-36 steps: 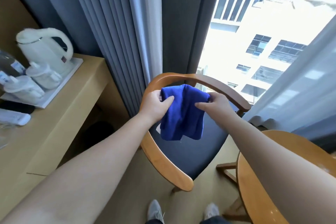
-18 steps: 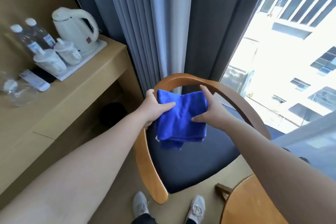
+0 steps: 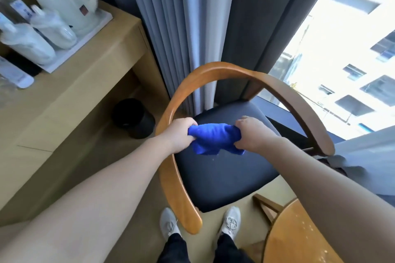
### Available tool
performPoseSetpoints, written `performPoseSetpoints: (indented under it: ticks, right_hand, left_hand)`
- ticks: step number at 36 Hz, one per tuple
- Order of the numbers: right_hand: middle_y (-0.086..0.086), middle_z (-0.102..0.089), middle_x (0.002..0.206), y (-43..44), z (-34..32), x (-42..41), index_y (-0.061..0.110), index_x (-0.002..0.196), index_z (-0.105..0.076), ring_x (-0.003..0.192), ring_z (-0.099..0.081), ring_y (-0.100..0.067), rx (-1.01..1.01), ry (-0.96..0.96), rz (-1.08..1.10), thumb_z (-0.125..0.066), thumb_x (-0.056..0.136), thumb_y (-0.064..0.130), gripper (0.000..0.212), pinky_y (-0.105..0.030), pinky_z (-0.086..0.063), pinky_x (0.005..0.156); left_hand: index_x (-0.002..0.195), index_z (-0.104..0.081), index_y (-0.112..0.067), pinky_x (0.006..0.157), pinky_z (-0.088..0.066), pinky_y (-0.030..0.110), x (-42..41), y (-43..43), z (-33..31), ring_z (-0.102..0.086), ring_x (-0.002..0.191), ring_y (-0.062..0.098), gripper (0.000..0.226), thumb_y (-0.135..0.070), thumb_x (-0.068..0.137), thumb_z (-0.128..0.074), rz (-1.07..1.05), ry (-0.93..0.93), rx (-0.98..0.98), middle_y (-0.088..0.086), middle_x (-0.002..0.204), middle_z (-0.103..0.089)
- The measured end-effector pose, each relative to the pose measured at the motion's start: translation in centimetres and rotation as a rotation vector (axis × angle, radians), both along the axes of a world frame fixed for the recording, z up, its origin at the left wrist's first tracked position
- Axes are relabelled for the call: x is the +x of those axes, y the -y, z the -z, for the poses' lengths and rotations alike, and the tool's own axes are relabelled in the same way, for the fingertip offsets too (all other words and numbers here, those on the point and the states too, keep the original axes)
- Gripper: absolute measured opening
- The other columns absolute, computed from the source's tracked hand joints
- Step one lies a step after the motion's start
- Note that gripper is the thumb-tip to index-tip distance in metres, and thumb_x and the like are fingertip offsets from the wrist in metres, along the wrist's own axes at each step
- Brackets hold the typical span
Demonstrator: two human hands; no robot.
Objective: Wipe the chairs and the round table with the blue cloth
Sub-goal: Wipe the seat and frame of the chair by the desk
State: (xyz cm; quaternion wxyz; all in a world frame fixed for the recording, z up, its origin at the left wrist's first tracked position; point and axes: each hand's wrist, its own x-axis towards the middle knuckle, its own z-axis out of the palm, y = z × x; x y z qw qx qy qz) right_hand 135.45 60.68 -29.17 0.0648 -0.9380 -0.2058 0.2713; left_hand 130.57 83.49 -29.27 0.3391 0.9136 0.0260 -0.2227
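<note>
Now the blue cloth [image 3: 215, 139] stretches bunched between left hand [image 3: 181, 134] and right hand [image 3: 252, 134], both gripping its ends.

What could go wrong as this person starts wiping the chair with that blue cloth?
The blue cloth is bunched between the left hand and right hand, so it may wipe only a narrow strip of the dark seat. The curtain hangs just behind the chair's wooden rail; wiping there could snag it. The right forearm might bump the round table close by.
</note>
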Motion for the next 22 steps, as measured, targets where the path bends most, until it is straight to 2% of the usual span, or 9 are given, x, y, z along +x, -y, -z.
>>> performPoseSetpoints:
  ticks: [2, 4, 6, 8, 10, 14, 16, 19, 22]
  right_hand:
    - [0.004, -0.048, 0.069, -0.1, 1.2, 0.4, 0.019, 0.081, -0.048, 0.069, -0.051, -0.02, -0.059, 0.095, -0.026, -0.067, 0.066, 0.035, 0.029, -0.03, -0.033, 0.05]
    - [0.006, -0.047, 0.065, -0.2, 2.6, 0.9, 0.021, 0.08, -0.046, 0.07, -0.044, -0.018, -0.073, 0.142, -0.052, -0.066, 0.065, 0.043, 0.033, -0.029, -0.024, 0.049]
    - [0.005, -0.049, 0.073, -0.5, 4.2, 1.5, 0.018, 0.081, -0.049, 0.079, -0.045, -0.02, -0.007, 0.106, -0.02, -0.067, 0.064, 0.04, 0.033, -0.03, -0.031, 0.055]
    - [0.003, -0.048, 0.085, -1.1, 5.6, 2.1, 0.011, 0.078, -0.051, 0.082, -0.048, -0.021, 0.092, 0.013, 0.06, -0.071, 0.064, 0.032, 0.032, -0.032, -0.04, 0.06]
    - [0.001, -0.051, 0.08, -1.8, 6.8, 2.7, 0.007, 0.078, -0.052, 0.072, -0.054, -0.023, 0.156, -0.067, 0.17, -0.071, 0.062, 0.023, 0.03, -0.034, -0.045, 0.054]
    - [0.0, -0.058, 0.069, -2.8, 9.3, 3.6, 0.014, 0.079, -0.052, 0.057, -0.06, -0.018, 0.202, -0.121, 0.289, -0.066, 0.06, 0.018, 0.024, -0.028, -0.048, 0.044]
    - [0.0, -0.058, 0.068, -3.0, 10.7, 4.0, 0.015, 0.081, -0.052, 0.055, -0.06, -0.018, 0.209, -0.124, 0.308, -0.065, 0.059, 0.016, 0.026, -0.024, -0.044, 0.041]
    - [-0.003, -0.058, 0.073, -2.7, 12.6, 4.9, 0.012, 0.083, -0.052, 0.063, -0.058, -0.023, 0.184, -0.133, 0.367, -0.065, 0.059, 0.017, 0.028, -0.031, -0.049, 0.048]
    - [-0.004, -0.059, 0.077, -2.7, 14.7, 6.1, 0.013, 0.086, -0.053, 0.066, -0.058, -0.024, 0.149, -0.137, 0.417, -0.063, 0.061, 0.018, 0.027, -0.032, -0.051, 0.053]
  left_hand:
    - [0.111, -0.057, -0.021, 0.085, -0.047, 0.032, 0.5, -0.7, 1.0, -0.057, 0.099, 0.024, 0.022, -0.018, 0.089, -0.055, -0.01, -0.018, 0.054, 0.004, 0.107, -0.061]
    - [0.115, -0.054, -0.03, 0.088, -0.046, 0.037, 0.9, -1.6, 2.4, -0.055, 0.1, 0.027, 0.024, -0.03, 0.091, -0.053, 0.01, 0.025, 0.179, 0.006, 0.108, -0.058]
    - [0.117, -0.051, -0.035, 0.09, -0.042, 0.04, 1.2, -2.4, 3.8, -0.052, 0.103, 0.03, 0.027, -0.038, 0.091, -0.05, 0.034, 0.089, 0.277, 0.008, 0.108, -0.057]
    - [0.12, -0.05, -0.036, 0.091, -0.042, 0.041, 1.4, -2.8, 5.4, -0.051, 0.105, 0.031, 0.029, -0.039, 0.091, -0.051, 0.023, 0.11, 0.283, 0.007, 0.109, -0.058]
    - [0.122, -0.049, -0.035, 0.091, -0.042, 0.04, 1.6, -3.1, 7.0, -0.051, 0.106, 0.031, 0.032, -0.037, 0.091, -0.053, -0.002, 0.126, 0.285, 0.006, 0.111, -0.058]
    - [0.124, -0.05, -0.025, 0.097, -0.039, 0.038, 1.9, -3.9, 10.0, -0.05, 0.115, 0.027, 0.035, -0.027, 0.09, -0.058, -0.061, 0.217, 0.303, 0.003, 0.119, -0.059]
    - [0.13, -0.049, -0.019, 0.105, -0.032, 0.035, 1.6, -4.5, 11.4, -0.041, 0.126, 0.023, 0.039, -0.025, 0.091, -0.056, -0.103, 0.233, 0.315, 0.001, 0.133, -0.051]
    - [0.136, -0.043, -0.017, 0.11, -0.025, 0.034, 0.5, -5.1, 13.5, -0.028, 0.136, 0.02, 0.045, -0.025, 0.093, -0.052, -0.118, 0.212, 0.341, 0.001, 0.146, -0.037]
    - [0.147, -0.025, -0.017, 0.114, -0.015, 0.032, -0.4, -5.1, 15.9, -0.012, 0.144, 0.018, 0.056, -0.029, 0.097, -0.045, -0.121, 0.156, 0.386, 0.001, 0.157, -0.016]
